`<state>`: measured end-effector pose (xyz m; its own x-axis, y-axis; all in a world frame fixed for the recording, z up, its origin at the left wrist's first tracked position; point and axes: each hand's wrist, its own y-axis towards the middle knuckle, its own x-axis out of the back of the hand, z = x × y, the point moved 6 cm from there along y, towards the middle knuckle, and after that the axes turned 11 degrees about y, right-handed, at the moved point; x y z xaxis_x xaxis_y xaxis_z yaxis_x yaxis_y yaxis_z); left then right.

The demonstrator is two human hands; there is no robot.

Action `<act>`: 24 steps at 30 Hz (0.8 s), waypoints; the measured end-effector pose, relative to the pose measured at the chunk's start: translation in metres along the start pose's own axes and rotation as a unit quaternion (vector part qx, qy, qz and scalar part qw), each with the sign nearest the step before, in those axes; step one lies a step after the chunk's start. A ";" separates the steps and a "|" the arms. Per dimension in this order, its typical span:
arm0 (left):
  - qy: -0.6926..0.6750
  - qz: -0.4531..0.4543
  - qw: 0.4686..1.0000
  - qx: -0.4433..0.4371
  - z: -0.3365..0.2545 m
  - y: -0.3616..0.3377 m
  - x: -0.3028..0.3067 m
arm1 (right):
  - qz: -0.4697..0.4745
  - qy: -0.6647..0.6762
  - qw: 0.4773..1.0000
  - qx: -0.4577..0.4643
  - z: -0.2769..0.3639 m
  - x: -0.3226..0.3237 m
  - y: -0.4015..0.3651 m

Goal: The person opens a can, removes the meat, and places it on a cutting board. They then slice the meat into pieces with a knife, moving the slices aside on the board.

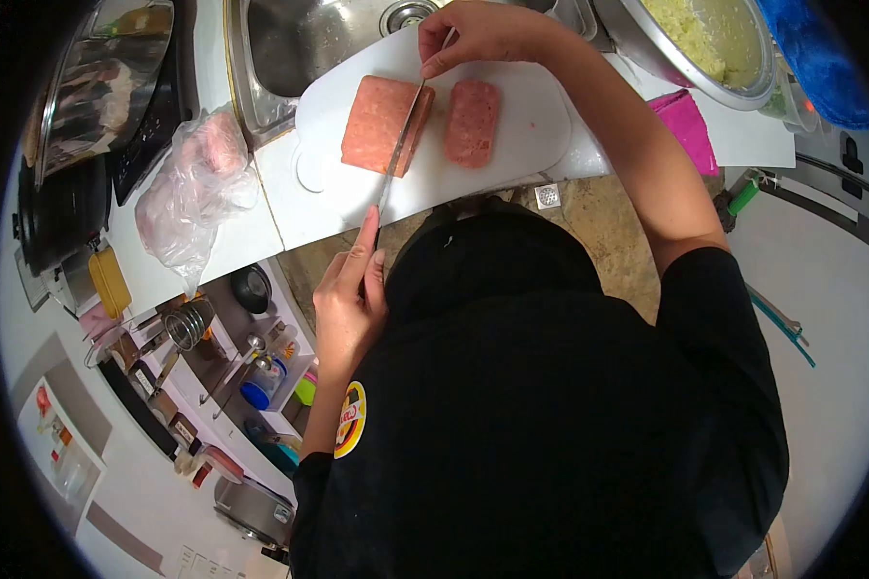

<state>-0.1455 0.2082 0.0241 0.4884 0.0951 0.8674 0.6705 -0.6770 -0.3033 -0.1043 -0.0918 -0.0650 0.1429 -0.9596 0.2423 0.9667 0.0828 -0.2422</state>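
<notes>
A block of pink processed meat [372,125] lies on a white cutting board [531,106], with a thin knife [402,140] pressed lengthwise near its right side, where a strip is partly parted off. My left hand [350,304] grips the knife's handle below the board's edge, index finger stretched along its top. At the far end my right hand [454,39] is pinched around the knife's tip, just above the block. To the right of the block, a separate thick slice of meat [471,124] lies flat, touched by neither hand.
Behind the board is a steel sink [304,48]. A clear plastic bag [198,193] lies on the left counter. At the back right stand a metal bowl of pale shredded food [751,92], a magenta cloth [687,130] and a blue cloth [826,58]. Shelves with kitchenware are lower left.
</notes>
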 end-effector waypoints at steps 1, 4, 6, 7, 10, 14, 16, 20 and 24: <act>0.004 0.008 1.000 0.007 0.000 0.000 0.000 | -0.001 -0.009 1.000 -0.002 0.003 0.001 -0.002; 0.002 0.002 1.000 -0.003 0.000 0.000 -0.001 | 0.001 -0.016 1.000 0.002 0.002 0.000 0.000; -0.004 -0.013 1.000 -0.016 0.000 0.001 -0.002 | -0.001 -0.019 1.000 0.003 0.001 0.000 0.001; -0.007 -0.021 1.000 -0.022 0.000 0.001 -0.003 | -0.003 -0.022 1.000 0.001 0.001 0.001 0.000; -0.007 -0.023 0.999 -0.022 0.002 0.001 -0.004 | -0.006 -0.021 1.000 -0.005 0.001 0.001 0.001; -0.012 -0.017 1.000 -0.019 0.003 0.002 -0.007 | 0.005 -0.009 1.000 -0.010 -0.002 0.001 0.004; -0.017 -0.011 1.000 -0.012 0.003 0.002 -0.009 | -0.002 -0.035 0.999 -0.004 0.004 0.002 0.002; -0.014 -0.013 1.000 -0.024 0.006 0.003 -0.014 | -0.002 -0.036 0.999 -0.010 0.003 0.002 0.003; -0.007 -0.026 0.998 -0.049 0.006 0.004 -0.018 | -0.008 -0.043 0.999 -0.016 0.003 0.002 0.004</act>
<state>-0.1476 0.2082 0.0048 0.4630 0.1424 0.8749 0.6382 -0.7385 -0.2175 -0.1000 -0.0925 -0.0631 0.1467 -0.9338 0.3264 0.9620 0.0580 -0.2667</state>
